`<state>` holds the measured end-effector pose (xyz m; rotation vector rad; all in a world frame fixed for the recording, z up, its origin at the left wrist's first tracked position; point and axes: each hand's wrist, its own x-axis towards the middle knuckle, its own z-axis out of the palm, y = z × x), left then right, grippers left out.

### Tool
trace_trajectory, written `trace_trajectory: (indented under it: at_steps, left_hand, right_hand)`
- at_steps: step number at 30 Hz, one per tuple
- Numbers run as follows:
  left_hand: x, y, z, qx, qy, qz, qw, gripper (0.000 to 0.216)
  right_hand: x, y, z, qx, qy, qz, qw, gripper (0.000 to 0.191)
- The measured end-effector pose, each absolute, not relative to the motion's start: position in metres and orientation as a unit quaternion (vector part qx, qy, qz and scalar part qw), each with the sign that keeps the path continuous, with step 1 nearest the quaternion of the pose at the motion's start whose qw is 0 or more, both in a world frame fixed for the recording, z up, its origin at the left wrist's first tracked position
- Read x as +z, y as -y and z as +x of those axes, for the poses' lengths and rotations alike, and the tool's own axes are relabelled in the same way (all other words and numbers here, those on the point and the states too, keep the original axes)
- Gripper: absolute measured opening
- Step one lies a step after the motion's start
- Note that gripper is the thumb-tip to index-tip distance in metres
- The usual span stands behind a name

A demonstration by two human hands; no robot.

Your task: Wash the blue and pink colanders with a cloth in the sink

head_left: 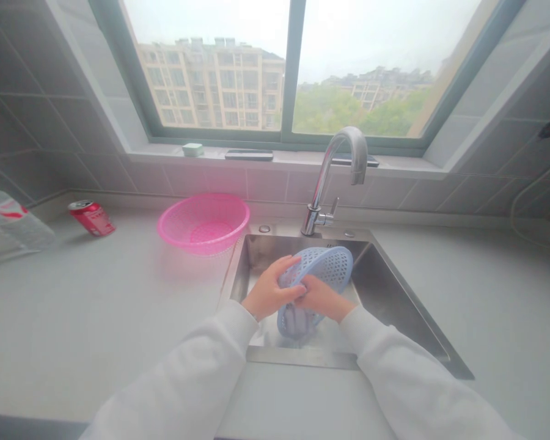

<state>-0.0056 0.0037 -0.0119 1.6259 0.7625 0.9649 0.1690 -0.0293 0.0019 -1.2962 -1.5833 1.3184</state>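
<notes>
Over the steel sink (394,287) I hold a pale blue perforated basket (325,266), tipped on its side with its opening turned toward me. My left hand (270,290) grips its rim on the left, fingers curled over the edge. My right hand (321,299) is pressed into the basket from below right, fingers closed against the mesh; I cannot make out whether anything is under them. Both my sleeves are white. The chrome faucet (334,171) arches just behind the basket, and no water stream shows.
A pink perforated basket (204,223) sits on the counter left of the sink. A red can (91,218) lies on its side farther left, next to a plastic bag (9,226). On the window sill rest a small green item (193,149) and a dark flat object (249,155).
</notes>
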Motion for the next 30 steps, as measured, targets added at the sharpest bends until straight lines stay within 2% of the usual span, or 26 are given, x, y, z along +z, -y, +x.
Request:
trace_trajectory:
  at_steps: [4,6,8,11,16,19,21,25,27,30]
  left_hand:
    - [-0.011,-0.004,-0.006,0.393,-0.309,0.680,0.536,0.070]
    - [-0.013,-0.003,-0.005,0.397,-0.301,0.676,0.544,0.073]
    - [-0.016,-0.004,-0.003,0.405,-0.295,0.673,0.545,0.074]
    - [-0.020,-0.006,-0.002,0.426,-0.283,0.663,0.547,0.075]
    - [-0.024,-0.011,-0.006,0.429,-0.264,0.656,0.561,0.076]
    - [-0.027,-0.014,-0.007,0.411,-0.278,0.674,0.548,0.080]
    - [-0.028,-0.015,-0.007,0.412,-0.261,0.665,0.566,0.088]
    - [-0.024,-0.013,-0.009,0.404,-0.235,0.659,0.589,0.106]
    - [-0.019,-0.009,-0.011,0.387,-0.255,0.682,0.566,0.104]
    - [-0.013,-0.003,-0.011,0.364,-0.272,0.714,0.534,0.097]
  right_hand:
    - [0.006,0.023,0.183,0.555,0.447,-0.446,0.541,0.034]
    - [0.009,0.020,0.190,0.562,0.393,-0.426,0.590,0.035]
    - [0.012,0.020,0.192,0.561,0.388,-0.422,0.597,0.033]
    - [0.013,0.024,0.185,0.543,0.453,-0.434,0.558,0.029]
    - [0.008,0.033,0.170,0.462,0.653,-0.495,0.340,0.033]
    - [0.005,0.032,0.171,0.447,0.669,-0.514,0.297,0.027]
    - [0.004,0.031,0.174,0.473,0.623,-0.511,0.356,0.027]
    - [0.008,0.027,0.181,0.546,0.452,-0.432,0.557,0.040]
    - [0.010,0.025,0.185,0.567,0.403,-0.409,0.591,0.039]
    - [0.011,0.024,0.188,0.576,0.392,-0.407,0.591,0.039]
